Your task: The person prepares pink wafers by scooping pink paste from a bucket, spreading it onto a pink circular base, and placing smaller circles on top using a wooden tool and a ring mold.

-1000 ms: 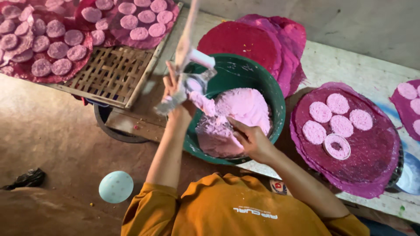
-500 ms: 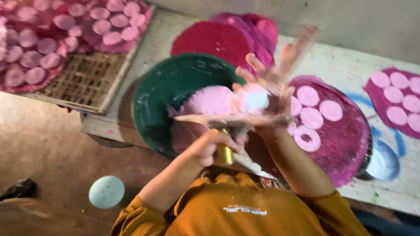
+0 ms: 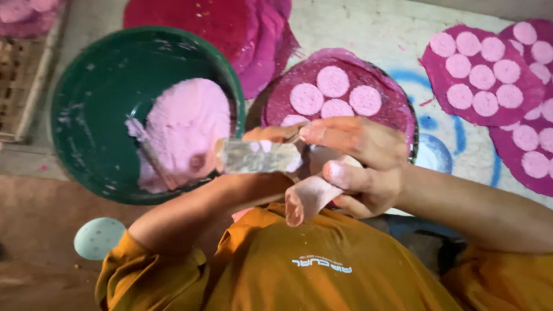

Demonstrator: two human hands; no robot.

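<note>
Right hand [image 3: 363, 167] fingers closed around a pink paste disc [image 3: 308, 198]; left hand [image 3: 271, 138] mostly hidden, grip unclear, at the scraper block [image 3: 259, 156]. Risk: soft disc could tear or drop short of the cloth-covered tray [image 3: 397, 112] beyond the fingers.

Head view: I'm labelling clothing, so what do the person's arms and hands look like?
Both forearms are bare below short orange sleeves of a T-shirt with small white lettering on it. No gloves, rings or watch show. The right hand has pale pink powder on its fingers; the left hand is mostly hidden.
</note>
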